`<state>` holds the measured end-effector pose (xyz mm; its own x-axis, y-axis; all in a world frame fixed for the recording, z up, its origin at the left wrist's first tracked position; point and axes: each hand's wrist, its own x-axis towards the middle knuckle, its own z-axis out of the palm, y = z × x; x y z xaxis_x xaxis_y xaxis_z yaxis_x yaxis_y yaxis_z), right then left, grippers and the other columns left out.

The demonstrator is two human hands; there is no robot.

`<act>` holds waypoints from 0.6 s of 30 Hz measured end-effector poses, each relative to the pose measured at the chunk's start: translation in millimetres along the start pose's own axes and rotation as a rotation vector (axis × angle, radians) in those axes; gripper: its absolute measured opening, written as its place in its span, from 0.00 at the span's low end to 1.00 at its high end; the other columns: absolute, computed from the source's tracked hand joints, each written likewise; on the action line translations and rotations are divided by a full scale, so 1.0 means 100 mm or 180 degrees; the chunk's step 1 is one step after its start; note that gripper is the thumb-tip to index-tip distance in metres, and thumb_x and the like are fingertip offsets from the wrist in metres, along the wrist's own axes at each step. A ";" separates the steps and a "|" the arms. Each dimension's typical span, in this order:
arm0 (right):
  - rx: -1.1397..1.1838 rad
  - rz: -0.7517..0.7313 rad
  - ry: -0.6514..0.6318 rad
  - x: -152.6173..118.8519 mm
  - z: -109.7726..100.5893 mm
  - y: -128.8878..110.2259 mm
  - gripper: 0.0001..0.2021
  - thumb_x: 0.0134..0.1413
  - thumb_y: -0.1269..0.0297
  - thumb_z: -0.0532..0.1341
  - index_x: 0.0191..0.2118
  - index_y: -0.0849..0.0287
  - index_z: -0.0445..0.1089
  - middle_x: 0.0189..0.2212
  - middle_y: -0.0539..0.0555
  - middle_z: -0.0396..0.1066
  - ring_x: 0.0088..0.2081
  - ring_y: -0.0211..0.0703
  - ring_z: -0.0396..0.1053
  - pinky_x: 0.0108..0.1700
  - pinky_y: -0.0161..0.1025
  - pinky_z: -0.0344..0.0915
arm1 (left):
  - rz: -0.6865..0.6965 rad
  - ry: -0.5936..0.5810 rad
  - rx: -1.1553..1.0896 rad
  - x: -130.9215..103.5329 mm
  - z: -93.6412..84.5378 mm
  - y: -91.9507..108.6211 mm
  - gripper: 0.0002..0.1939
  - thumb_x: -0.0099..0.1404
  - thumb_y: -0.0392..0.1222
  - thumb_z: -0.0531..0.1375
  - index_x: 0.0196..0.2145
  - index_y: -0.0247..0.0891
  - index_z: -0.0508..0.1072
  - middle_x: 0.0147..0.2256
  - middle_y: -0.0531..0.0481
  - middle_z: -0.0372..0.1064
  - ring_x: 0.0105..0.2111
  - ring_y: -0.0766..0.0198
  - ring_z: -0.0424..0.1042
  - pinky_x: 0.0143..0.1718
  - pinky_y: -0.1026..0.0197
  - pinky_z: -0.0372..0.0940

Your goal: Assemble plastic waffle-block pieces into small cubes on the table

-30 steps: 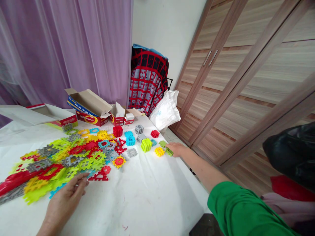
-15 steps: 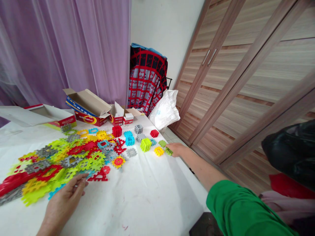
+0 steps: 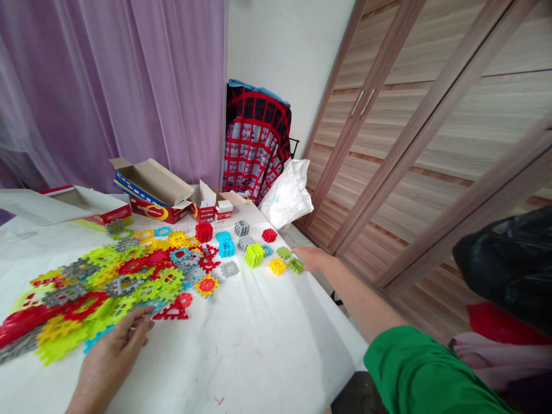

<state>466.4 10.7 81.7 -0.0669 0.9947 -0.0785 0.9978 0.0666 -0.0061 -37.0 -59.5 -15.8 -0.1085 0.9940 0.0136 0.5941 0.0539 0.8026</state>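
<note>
My left hand (image 3: 112,357) rests at the near edge of a large heap of interlocking plastic pieces (image 3: 125,282) in red, yellow, green, grey and blue. Its fingers are loosely bent, thumb apart, with nothing seen between them. At the table's right edge, my right hand (image 3: 311,259) is beside a dark green toothed block (image 3: 295,265), fingers stretched out and holding nothing I can see. Close by lie a flat green piece (image 3: 283,252), a yellow toothed block (image 3: 277,265) and a lime green cube (image 3: 255,255). A red triangular piece (image 3: 173,310) lies just past my left fingertips.
Open cardboard boxes (image 3: 150,184) stand along the back of the white-covered table (image 3: 241,351). A white plastic bag (image 3: 287,198) hangs at the far right corner. Behind are a chair with a checked cover (image 3: 252,138), a purple curtain (image 3: 164,86) and a wooden wardrobe (image 3: 414,144).
My right hand has drawn slightly right, off the dark green block, which now shows whole beside the flat green piece. My left hand has stayed in place.
</note>
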 end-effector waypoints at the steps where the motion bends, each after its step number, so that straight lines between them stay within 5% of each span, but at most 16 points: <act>1: 0.0036 0.0015 0.0069 -0.03 -0.03 -0.01 0.29 0.38 0.78 0.63 0.49 0.50 0.71 0.45 0.52 0.74 0.44 0.47 0.71 0.43 0.37 0.64 | 0.0009 0.0006 0.0020 0.00 0.00 0.01 0.22 0.53 0.58 0.55 0.41 0.45 0.72 0.29 0.53 0.79 0.27 0.59 0.78 0.30 0.61 0.71; 6: 0.0279 0.0031 0.0541 -0.27 0.17 -0.55 0.17 0.55 0.73 0.52 0.47 0.53 0.71 0.44 0.51 0.75 0.44 0.41 0.71 0.45 0.35 0.63 | 0.0233 0.0031 0.0300 -0.01 0.01 0.02 0.21 0.55 0.58 0.53 0.41 0.45 0.73 0.29 0.52 0.79 0.28 0.59 0.78 0.29 0.63 0.70; 12: 0.1546 -0.0701 0.1030 -0.45 0.86 -1.69 0.15 0.49 0.76 0.54 0.35 0.52 0.74 0.37 0.48 0.77 0.40 0.38 0.73 0.44 0.32 0.65 | 0.0690 0.0335 0.1032 -0.05 0.03 0.07 0.17 0.58 0.54 0.52 0.38 0.47 0.75 0.35 0.51 0.80 0.34 0.57 0.79 0.33 0.62 0.69; 18: 0.2245 -0.0746 0.1328 -0.32 0.99 -2.22 0.13 0.51 0.73 0.54 0.37 0.52 0.73 0.37 0.49 0.77 0.40 0.39 0.73 0.44 0.33 0.66 | 0.0949 0.0383 0.1341 -0.15 0.06 0.17 0.16 0.62 0.49 0.49 0.40 0.47 0.75 0.37 0.52 0.80 0.36 0.58 0.79 0.37 0.61 0.70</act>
<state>246.9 -43.4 -13.2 -0.1277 0.9181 0.3752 0.7148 0.3474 -0.6069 -20.7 -73.0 -6.3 0.0380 0.9554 0.2930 0.8792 -0.1713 0.4446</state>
